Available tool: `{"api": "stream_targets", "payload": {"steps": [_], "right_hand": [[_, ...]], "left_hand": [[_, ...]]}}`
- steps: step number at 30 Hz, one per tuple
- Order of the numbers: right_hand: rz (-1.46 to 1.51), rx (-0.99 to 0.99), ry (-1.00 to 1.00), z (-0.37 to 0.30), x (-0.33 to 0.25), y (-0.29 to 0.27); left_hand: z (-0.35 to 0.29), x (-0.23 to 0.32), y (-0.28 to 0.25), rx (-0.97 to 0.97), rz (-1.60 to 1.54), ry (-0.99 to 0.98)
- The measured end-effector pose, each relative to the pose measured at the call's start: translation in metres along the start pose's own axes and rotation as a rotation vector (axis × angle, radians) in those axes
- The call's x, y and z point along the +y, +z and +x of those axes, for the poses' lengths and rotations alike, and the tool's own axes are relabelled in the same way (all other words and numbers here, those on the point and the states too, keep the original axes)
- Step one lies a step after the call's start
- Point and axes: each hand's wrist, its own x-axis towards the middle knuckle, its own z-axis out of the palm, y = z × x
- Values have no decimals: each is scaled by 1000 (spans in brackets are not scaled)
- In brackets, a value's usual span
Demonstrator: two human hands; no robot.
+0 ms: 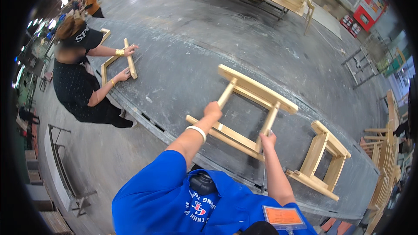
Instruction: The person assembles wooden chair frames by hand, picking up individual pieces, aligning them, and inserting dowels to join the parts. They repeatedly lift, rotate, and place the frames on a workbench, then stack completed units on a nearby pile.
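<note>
While both hands are clamped on the frame [257, 88], it sits at the table's near side, mid-scene, between a second frame [333, 139] to the right and a co-worker [72, 80] to the far left. The left hand [212, 111] is wrapped round the left crossbar [227, 92]; the right hand [268, 139] grips the near end of the right crossbar [271, 119].

An uneven pull could, I judge, twist the frame and strain its joints, since each hand holds a different bar. Swung right, it could knock the second frame, which lies near it on the table [183, 69]. The near rail [239, 146] is close to the table's edge, so a tug toward the body might tip it over. Fingers curled under a bar could be pinched if the frame dropped.

The left fingertips and the right palm are out of sight, as are the undersides of the joints. Whether the frame rests flat or is partly raised, I cannot tell. A thin dark item [263, 178] beside the right forearm is too small to identify. The co-worker's frame [130, 58] is partly hidden by their head and arms.
</note>
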Motion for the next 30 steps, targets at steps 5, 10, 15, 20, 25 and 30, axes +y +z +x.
{"api": "stream_targets", "payload": {"steps": [5, 10, 15, 20, 25, 30], "right_hand": [[92, -238, 84, -19, -79, 101], [192, -560, 123, -47, -123, 202], [221, -850, 59, -64, -145, 263], [261, -1009, 33, -91, -148, 225], [351, -1004, 0, -152, -94, 84], [405, -701, 194, -245, -36, -3]], "left_hand": [[62, -90, -66, 64, 37, -91], [133, -204, -121, 75, 166, -16], [203, -297, -168, 91, 28, -45], [233, -345, -182, 78, 31, -1], [238, -341, -187, 84, 228, -4], [201, -275, -177, 553, 426, -71]]}}
